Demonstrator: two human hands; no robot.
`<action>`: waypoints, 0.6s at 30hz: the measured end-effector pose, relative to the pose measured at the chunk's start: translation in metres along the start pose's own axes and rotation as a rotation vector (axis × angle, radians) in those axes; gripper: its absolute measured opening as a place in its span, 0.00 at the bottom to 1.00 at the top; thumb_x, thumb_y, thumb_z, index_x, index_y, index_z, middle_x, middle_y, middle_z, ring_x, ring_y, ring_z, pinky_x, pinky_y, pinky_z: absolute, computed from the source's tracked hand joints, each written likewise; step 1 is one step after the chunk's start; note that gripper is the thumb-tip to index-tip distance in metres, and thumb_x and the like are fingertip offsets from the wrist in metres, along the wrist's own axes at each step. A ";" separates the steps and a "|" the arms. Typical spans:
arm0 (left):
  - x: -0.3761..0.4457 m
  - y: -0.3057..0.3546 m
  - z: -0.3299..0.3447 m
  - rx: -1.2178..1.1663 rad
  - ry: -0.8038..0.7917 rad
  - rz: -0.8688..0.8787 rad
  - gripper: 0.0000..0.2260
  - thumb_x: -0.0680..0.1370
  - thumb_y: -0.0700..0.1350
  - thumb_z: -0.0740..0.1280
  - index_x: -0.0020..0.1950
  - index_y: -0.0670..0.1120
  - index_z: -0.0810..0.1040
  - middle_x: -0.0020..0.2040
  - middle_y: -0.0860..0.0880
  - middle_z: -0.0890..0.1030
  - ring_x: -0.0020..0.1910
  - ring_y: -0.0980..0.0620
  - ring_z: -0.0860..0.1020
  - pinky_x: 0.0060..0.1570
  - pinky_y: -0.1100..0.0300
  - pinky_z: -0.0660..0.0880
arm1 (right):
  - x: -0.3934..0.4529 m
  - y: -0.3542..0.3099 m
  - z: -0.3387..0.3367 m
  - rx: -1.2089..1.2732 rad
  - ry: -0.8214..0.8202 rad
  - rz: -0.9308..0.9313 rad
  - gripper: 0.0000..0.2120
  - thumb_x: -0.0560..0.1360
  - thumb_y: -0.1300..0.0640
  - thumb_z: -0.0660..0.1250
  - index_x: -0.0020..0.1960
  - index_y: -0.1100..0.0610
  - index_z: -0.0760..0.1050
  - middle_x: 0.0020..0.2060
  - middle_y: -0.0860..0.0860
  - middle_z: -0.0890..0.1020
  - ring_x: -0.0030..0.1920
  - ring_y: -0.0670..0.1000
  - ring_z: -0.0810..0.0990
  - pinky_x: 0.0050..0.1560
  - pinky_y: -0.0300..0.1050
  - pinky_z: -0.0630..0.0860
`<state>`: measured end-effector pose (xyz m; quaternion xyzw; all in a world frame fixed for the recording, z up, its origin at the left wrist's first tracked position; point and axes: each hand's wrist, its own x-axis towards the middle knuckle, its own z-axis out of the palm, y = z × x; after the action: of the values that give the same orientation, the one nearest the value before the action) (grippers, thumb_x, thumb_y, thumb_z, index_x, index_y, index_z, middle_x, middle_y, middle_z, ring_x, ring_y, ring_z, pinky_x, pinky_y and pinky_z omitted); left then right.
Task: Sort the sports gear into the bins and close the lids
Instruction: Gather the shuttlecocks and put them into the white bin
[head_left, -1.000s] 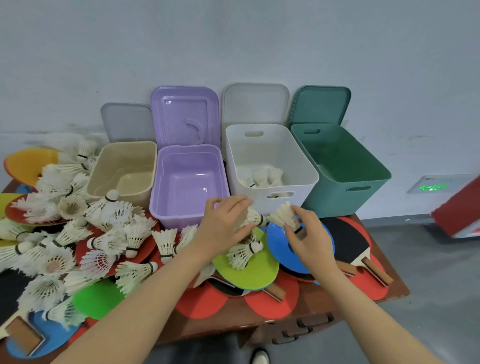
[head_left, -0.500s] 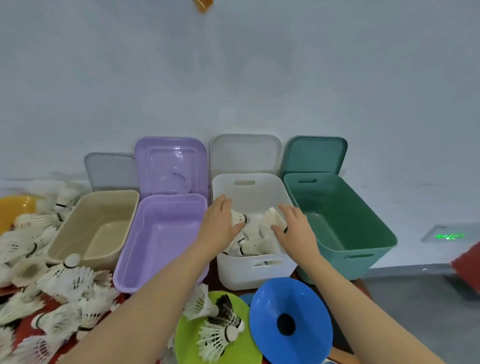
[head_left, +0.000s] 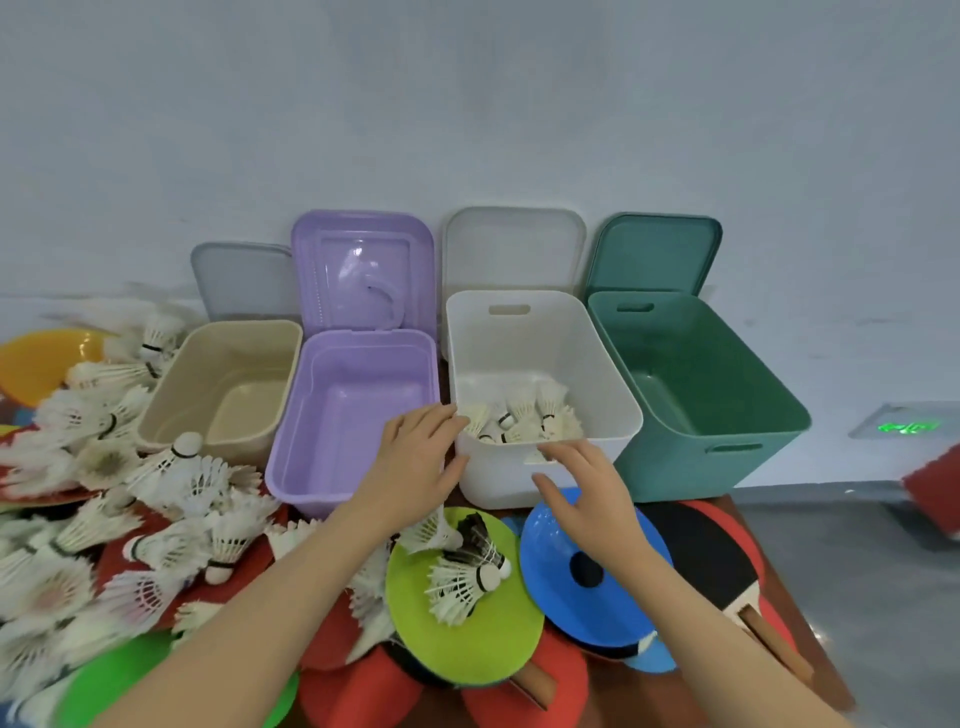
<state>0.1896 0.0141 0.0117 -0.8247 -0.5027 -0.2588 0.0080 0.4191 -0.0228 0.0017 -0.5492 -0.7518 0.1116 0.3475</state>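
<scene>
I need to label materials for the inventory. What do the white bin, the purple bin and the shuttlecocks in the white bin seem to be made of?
White rectangular bin: probably matte opaque plastic, with moulded handle slots. Purple rectangular bin: glossy, slightly translucent plastic, with highlights on its lid. White shuttlecocks inside the white bin: apparently real feathers with frayed edges, though the blur leaves this uncertain.

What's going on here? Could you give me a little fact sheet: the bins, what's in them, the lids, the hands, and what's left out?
bins: beige bin, purple bin, white bin, green bin, in a row
contents: shuttlecocks in the white bin only
lids: all four off or up, standing behind the bins
left hand: open, at the white bin's near rim
right hand: open, holds nothing
left out: many shuttlecocks, green disc, blue cone, paddles
</scene>
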 end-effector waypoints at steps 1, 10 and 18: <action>-0.011 -0.001 0.001 0.003 0.003 0.011 0.21 0.74 0.54 0.56 0.60 0.46 0.77 0.60 0.48 0.77 0.61 0.52 0.68 0.55 0.53 0.64 | -0.009 -0.003 0.004 0.019 -0.047 0.023 0.19 0.74 0.44 0.61 0.60 0.54 0.75 0.51 0.46 0.76 0.52 0.45 0.74 0.52 0.38 0.71; -0.086 -0.006 0.019 0.045 -0.092 -0.013 0.18 0.72 0.55 0.58 0.57 0.49 0.78 0.57 0.51 0.79 0.58 0.53 0.68 0.52 0.57 0.60 | -0.069 -0.023 0.049 0.003 -0.418 0.080 0.20 0.74 0.48 0.68 0.65 0.48 0.71 0.56 0.43 0.75 0.52 0.44 0.75 0.55 0.43 0.69; -0.108 -0.003 0.041 0.076 -0.080 -0.149 0.17 0.69 0.58 0.60 0.47 0.50 0.81 0.51 0.51 0.81 0.57 0.52 0.68 0.55 0.54 0.58 | -0.089 -0.024 0.040 0.098 -0.241 0.191 0.10 0.76 0.55 0.65 0.57 0.52 0.77 0.46 0.43 0.76 0.47 0.42 0.77 0.49 0.40 0.74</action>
<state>0.1651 -0.0626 -0.0713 -0.7939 -0.5720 -0.2064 -0.0001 0.3892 -0.1033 -0.0498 -0.5833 -0.7259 0.2457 0.2691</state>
